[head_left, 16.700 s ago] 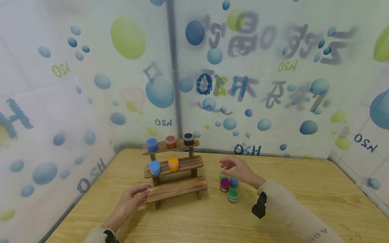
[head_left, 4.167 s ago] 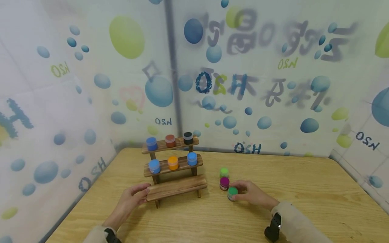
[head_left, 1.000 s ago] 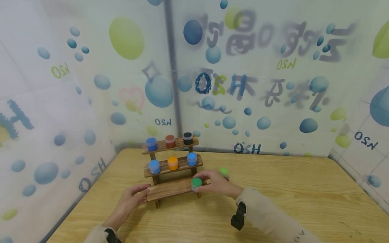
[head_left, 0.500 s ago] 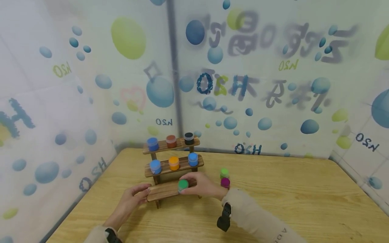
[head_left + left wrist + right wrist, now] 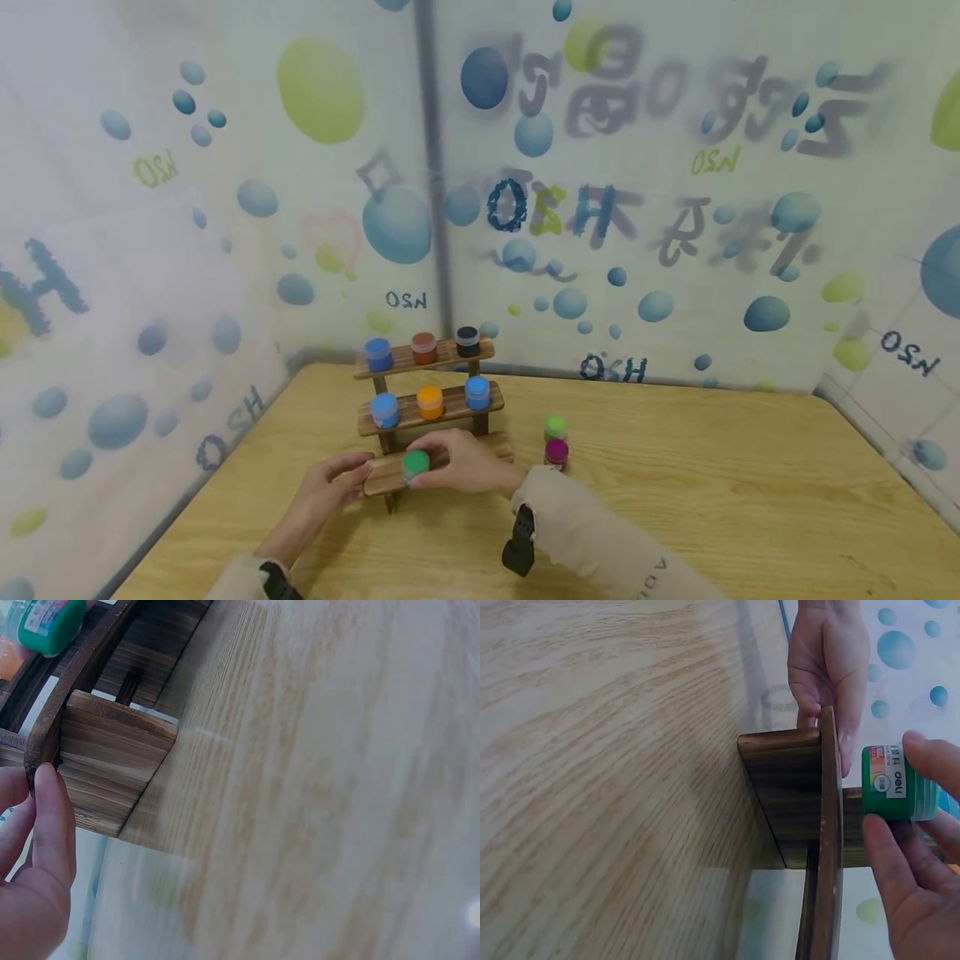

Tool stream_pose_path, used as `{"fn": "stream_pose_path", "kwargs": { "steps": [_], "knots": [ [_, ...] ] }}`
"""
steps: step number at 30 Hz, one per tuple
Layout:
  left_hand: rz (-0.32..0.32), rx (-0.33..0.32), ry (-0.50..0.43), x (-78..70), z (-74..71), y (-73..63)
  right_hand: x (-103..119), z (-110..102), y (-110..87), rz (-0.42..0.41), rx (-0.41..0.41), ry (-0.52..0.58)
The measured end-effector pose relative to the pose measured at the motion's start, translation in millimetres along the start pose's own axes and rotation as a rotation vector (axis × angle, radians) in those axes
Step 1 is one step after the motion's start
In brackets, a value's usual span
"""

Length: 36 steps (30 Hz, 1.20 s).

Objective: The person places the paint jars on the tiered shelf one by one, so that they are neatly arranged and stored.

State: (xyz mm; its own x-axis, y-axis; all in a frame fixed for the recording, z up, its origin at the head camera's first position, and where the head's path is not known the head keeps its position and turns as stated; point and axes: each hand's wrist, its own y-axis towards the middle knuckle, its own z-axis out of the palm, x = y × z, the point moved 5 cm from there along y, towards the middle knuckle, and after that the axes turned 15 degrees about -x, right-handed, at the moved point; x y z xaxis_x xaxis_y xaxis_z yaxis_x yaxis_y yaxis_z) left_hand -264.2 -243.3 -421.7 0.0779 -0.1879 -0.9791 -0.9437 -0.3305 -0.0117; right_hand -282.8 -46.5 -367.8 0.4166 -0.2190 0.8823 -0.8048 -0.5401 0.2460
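Observation:
A three-step wooden display stand (image 5: 384, 477) stands on the table, its bottom step partly covered by my right hand (image 5: 471, 467). That hand pinches a green-lidded paint jar (image 5: 416, 465) between thumb and fingers. In the right wrist view a narrow gap shows between the paint jar (image 5: 887, 784) and the bottom plank (image 5: 831, 825). My left hand (image 5: 324, 496) grips the left end of the bottom step; the left wrist view shows the fingers of the left hand (image 5: 41, 877) at the plank's end.
The top step bears blue (image 5: 378, 356), red-brown (image 5: 424, 349) and black (image 5: 468, 342) jars. On the middle step are light blue (image 5: 385, 411), orange (image 5: 431, 403) and blue (image 5: 477, 393) ones. Lime (image 5: 556, 428) and purple (image 5: 557, 453) jars stand on the table, right of the stand.
A blue jar went from the table to the middle step's right end. My right hand then picked up the green jar and carried it leftward along the bottom step. My left hand stayed put.

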Motion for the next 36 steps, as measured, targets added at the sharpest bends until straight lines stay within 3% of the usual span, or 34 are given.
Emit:
{"fn": "stream_pose_path", "kwargs": {
  "steps": [15,36],
  "knots": [
    [-0.043,0.001,0.003,4.0,-0.5,1.8,4,21,10.4,0.004,-0.016,-0.043],
    [-0.022,-0.005,-0.005,2.5,0.1,1.0,-6,25,18.6,0.025,-0.05,-0.067]
  ]
}}
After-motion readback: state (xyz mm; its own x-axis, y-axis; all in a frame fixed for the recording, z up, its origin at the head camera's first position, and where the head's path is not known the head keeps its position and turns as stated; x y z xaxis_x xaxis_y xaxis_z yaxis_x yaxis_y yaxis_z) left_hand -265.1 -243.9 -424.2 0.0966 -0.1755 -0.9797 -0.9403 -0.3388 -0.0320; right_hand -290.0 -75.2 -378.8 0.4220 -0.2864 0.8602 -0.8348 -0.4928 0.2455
